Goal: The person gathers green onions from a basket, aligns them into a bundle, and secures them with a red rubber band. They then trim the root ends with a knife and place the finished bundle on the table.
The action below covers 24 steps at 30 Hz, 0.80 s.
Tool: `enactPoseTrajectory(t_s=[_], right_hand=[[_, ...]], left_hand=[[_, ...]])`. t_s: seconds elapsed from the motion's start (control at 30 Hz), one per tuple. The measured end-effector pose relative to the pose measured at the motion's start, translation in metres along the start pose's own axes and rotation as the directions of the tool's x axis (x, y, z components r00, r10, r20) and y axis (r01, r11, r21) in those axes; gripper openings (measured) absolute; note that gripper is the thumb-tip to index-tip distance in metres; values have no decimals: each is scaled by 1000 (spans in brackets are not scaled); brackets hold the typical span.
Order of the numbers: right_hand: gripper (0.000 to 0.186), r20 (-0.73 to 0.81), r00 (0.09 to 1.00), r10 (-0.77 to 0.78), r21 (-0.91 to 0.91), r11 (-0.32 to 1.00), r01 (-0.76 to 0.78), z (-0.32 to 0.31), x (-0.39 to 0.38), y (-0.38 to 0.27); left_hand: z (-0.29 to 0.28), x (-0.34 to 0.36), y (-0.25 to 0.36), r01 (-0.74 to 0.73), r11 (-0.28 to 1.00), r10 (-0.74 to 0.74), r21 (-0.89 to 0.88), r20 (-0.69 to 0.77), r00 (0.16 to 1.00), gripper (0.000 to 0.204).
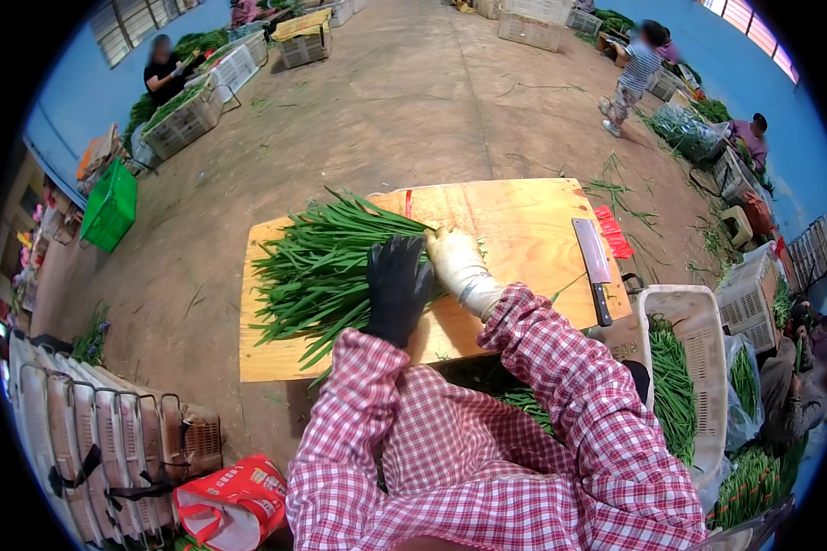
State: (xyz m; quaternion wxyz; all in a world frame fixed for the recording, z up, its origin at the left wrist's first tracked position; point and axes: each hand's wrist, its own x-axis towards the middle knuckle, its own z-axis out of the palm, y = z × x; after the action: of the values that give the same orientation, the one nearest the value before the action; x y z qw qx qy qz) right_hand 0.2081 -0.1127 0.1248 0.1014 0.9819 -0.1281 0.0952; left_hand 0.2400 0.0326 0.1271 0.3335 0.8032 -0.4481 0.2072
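Note:
A loose bunch of long green chives (pixel 312 266) lies across the left half of a wooden board (pixel 515 207), leafy tips fanned to the left. My left hand (pixel 399 283), in a black glove, rests over the stems with its fingers stretched out. At the bunch's right end is my right hand (pixel 458 264), in a pale glove, its fingers curled against the stem ends. Its fingertips are partly hidden. A broad-bladed knife (pixel 592 253) with a black handle lies on the board's right side, beside red strips (pixel 613 232) at the edge.
Right of the board stands a pale plastic crate (pixel 713 367) of green stems. Stacked crates (pixel 110 441) and a red bag (pixel 234 500) are at lower left. A green basket (pixel 110 207) sits farther left. A child (pixel 629 78) walks at far right; other people sit along the walls.

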Motion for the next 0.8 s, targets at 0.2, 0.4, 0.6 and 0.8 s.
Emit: enactPoseTrajectory(t_s=[0.2, 0.4, 0.6, 0.8], right_hand=[[64, -14, 986, -165, 818, 566, 106, -11, -11, 64], [99, 46, 995, 85, 548, 831, -97, -55, -18, 80], [85, 199, 980, -32, -35, 999, 40, -7, -13, 21], [67, 113, 983, -144, -38, 988, 149, 17, -9, 28]], left_hand=[[47, -2, -28, -2, 986, -22, 167, 138, 990, 44], [53, -5, -34, 10, 984, -31, 180, 115, 993, 41], [53, -1, -30, -28, 985, 5, 168, 138, 990, 40], [57, -6, -36, -31, 973, -6, 227, 159, 987, 41]])
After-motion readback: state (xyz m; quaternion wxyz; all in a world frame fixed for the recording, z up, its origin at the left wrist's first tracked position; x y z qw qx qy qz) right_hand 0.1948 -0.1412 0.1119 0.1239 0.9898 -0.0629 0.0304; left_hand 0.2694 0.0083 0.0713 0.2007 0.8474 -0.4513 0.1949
